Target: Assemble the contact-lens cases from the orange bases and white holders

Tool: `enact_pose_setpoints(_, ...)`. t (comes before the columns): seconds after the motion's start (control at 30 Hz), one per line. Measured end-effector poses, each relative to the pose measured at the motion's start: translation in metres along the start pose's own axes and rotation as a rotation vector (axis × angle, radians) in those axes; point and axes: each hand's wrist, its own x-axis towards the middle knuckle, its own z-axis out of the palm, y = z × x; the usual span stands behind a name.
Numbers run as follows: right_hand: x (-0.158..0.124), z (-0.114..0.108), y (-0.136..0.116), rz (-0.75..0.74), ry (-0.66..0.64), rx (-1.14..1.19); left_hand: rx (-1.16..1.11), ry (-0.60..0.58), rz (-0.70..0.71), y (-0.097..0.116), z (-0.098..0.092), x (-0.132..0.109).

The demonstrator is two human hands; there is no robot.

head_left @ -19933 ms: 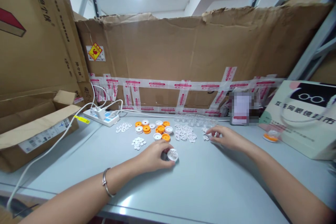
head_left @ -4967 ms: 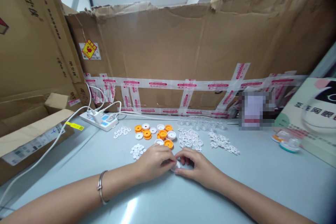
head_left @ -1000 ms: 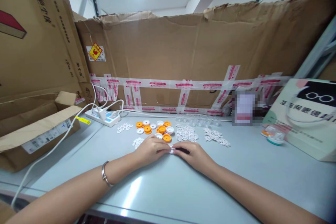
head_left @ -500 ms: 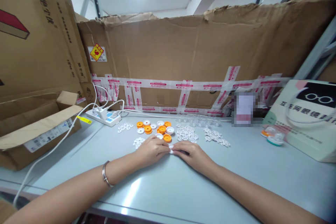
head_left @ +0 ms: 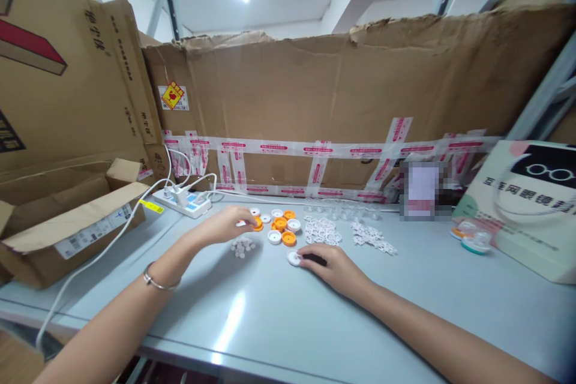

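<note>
My right hand [head_left: 330, 264] rests on the table, its fingers closed at the edge of a white round cap [head_left: 294, 258] that lies flat. My left hand [head_left: 231, 224] is raised over the left end of a group of orange and white round caps, with thumb and fingers bent together. Whatever its fingertips pinch is too small to make out. Among the group are an orange cap [head_left: 288, 238] and a white cap [head_left: 274, 237]. Just below the left hand is a pile of small white discs [head_left: 243, 246].
Two heaps of small white plastic parts, one nearer [head_left: 321, 231] and one farther right [head_left: 372, 237], lie beyond my right hand. Clear plastic pieces [head_left: 346, 213] line the back. A power strip [head_left: 184, 201] and an open carton [head_left: 90, 216] stand left, a printed bag [head_left: 526, 210] right.
My left hand has left the white cap and moved left and up over the other caps. My right hand stays at the white cap, which shows more now. The view has shifted slightly.
</note>
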Motion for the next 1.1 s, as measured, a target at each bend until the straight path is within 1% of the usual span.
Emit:
enact_pose_setpoints(0.03, 0.000, 0.000, 0.000, 0.001, 0.000, 0.000, -0.009, -0.056, -0.040, -0.008, -0.006, -0.003)
enact_pose_setpoints(0.1, 0.000, 0.000, -0.001, 0.006, 0.003, -0.002, -0.022, -0.170, -0.111, -0.021, -0.011, -0.009)
enact_pose_setpoints(0.17, 0.000, 0.000, -0.002, 0.014, 0.003, -0.005, -0.029, -0.217, -0.129, -0.029, -0.009, -0.011)
enact_pose_setpoints(0.23, 0.000, 0.000, -0.002, 0.023, 0.000, -0.004, -0.048, -0.229, -0.105, -0.030, -0.005, -0.011)
enact_pose_setpoints(0.37, 0.000, -0.001, -0.003, 0.028, -0.004, 0.001, -0.072, -0.265, -0.068, -0.020, 0.001, -0.008)
enact_pose_setpoints(0.5, 0.001, -0.001, -0.004, 0.028, -0.005, -0.006, -0.038, -0.285, -0.089, -0.011, 0.002, -0.005)
enact_pose_setpoints(0.67, 0.002, -0.002, -0.005, 0.031, -0.005, -0.008, -0.023, -0.292, -0.111, -0.009, 0.004, -0.003)
enact_pose_setpoints(1.0, 0.004, -0.002, -0.004, 0.024, -0.011, 0.014, -0.011, -0.276, -0.123, -0.009, 0.005, -0.002)
enact_pose_setpoints(1.1, 0.005, -0.002, -0.004, 0.013, -0.010, 0.019, -0.020, -0.243, -0.114, -0.004, 0.004, -0.003)
